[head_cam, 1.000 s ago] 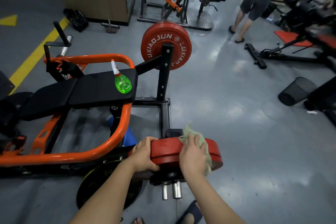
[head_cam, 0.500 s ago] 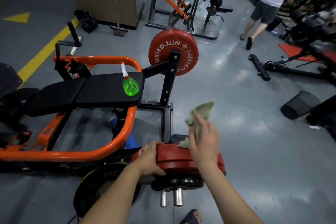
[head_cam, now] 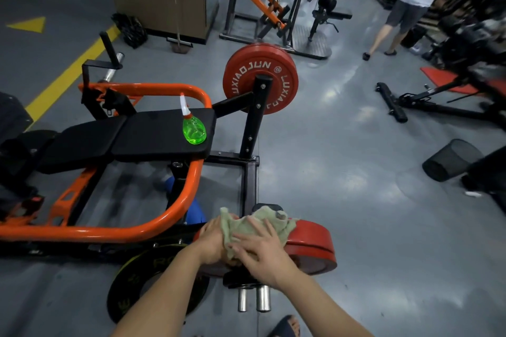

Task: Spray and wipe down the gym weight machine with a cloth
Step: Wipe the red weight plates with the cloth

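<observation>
A pale green cloth lies bunched on top of the near red weight plate of the orange-framed weight machine. My right hand presses down on the cloth with fingers spread. My left hand grips the plate's left edge, partly under the cloth. A green spray bottle with a white nozzle stands on the black seat pad. A second red plate hangs on the far post.
A black plate leans by my left arm, and two chrome pegs stick out below the red plate. A tipped mesh bin lies at right. A person walks off at the back right among other machines.
My right hand lifted the cloth off the plate, then brought it back down further left, over my left hand. The person at the back stepped further away.
</observation>
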{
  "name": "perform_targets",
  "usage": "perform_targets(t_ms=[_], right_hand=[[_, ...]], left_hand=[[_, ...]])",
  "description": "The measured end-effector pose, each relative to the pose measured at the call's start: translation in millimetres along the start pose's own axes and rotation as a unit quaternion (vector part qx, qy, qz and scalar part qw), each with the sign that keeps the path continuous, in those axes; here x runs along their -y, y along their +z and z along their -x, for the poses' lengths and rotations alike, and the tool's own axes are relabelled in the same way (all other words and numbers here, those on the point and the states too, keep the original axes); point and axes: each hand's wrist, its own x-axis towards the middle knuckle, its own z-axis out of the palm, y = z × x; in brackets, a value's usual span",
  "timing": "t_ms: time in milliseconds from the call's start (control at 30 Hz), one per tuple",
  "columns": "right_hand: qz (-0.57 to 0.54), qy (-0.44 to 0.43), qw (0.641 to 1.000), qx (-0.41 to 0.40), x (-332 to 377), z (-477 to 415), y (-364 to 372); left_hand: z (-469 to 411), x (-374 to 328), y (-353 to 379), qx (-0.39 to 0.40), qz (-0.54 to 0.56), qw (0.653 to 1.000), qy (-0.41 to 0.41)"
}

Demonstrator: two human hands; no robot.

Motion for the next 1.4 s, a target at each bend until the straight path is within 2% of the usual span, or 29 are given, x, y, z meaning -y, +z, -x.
perform_targets(t_ms=[100, 200, 233, 300, 367, 400, 467, 533, 633, 733, 800, 900, 967, 1067, 1167, 1233, 1300, 1400], right_hand=[[-0.050, 0.012, 0.994, -0.097, -13, 7, 7], [0.041, 0.023, 0.984, -0.172, -31, 18, 3], [0.080, 0.057, 0.981, -0.166, -34, 22, -3], [0.110, 0.186, 0.968, -0.126, -51, 30, -16], [0.026, 0.316, 0.944, -0.093, -76, 41, -29], [-0.034, 0.359, 0.927, -0.106, -92, 48, -34], [-0.124, 0.423, 0.888, -0.129, -117, 63, -41], [-0.158, 0.463, 0.864, -0.122, -129, 71, -37], [-0.151, 0.462, 0.863, -0.140, -117, 58, -30], [-0.034, 0.430, 0.890, -0.144, -79, 36, -24], [0.047, 0.360, 0.921, -0.139, -45, 24, -13], [0.129, 0.161, 0.973, -0.107, -13, 11, 11], [0.172, 0.068, 0.981, -0.056, -7, 5, 23], [0.184, 0.026, 0.983, 0.000, -10, -1, 12], [0.097, 0.040, 0.994, -0.004, -32, 0, -16], [0.027, 0.108, 0.993, -0.050, -52, 8, -29], [-0.053, 0.211, 0.970, -0.108, -74, 21, -37], [-0.107, 0.314, 0.937, -0.113, -108, 40, -39]], left_hand=[[1, -3, -1, -0.015, 0.010, 1.000, 0.010], [4, 0, 1, 0.000, 0.007, 1.000, -0.021], [4, 1, 1, 0.005, 0.006, 1.000, -0.023], [5, -2, 0, 0.015, 0.012, 1.000, -0.013], [4, -3, 0, 0.021, 0.011, 1.000, -0.005], [4, -3, -1, 0.024, 0.010, 1.000, -0.004], [4, -3, 0, 0.030, 0.011, 0.999, -0.007], [4, -4, -2, 0.036, 0.013, 0.999, -0.013], [5, -2, -3, 0.044, 0.014, 0.999, -0.022], [7, -2, -4, 0.048, 0.013, 0.998, -0.025], [7, 0, -5, 0.049, 0.012, 0.998, -0.025], [9, -2, -5, 0.044, 0.007, 0.998, -0.043], [7, -3, -2, 0.049, -0.003, 0.997, -0.059], [7, -7, -3, 0.048, -0.010, 0.997, -0.054], [7, -11, -5, 0.043, -0.014, 0.998, -0.047], [6, -14, -6, 0.047, -0.023, 0.998, -0.043], [4, -19, -7, 0.068, -0.041, 0.996, -0.040], [2, -38, -13, 0.107, -0.058, 0.991, -0.051]])
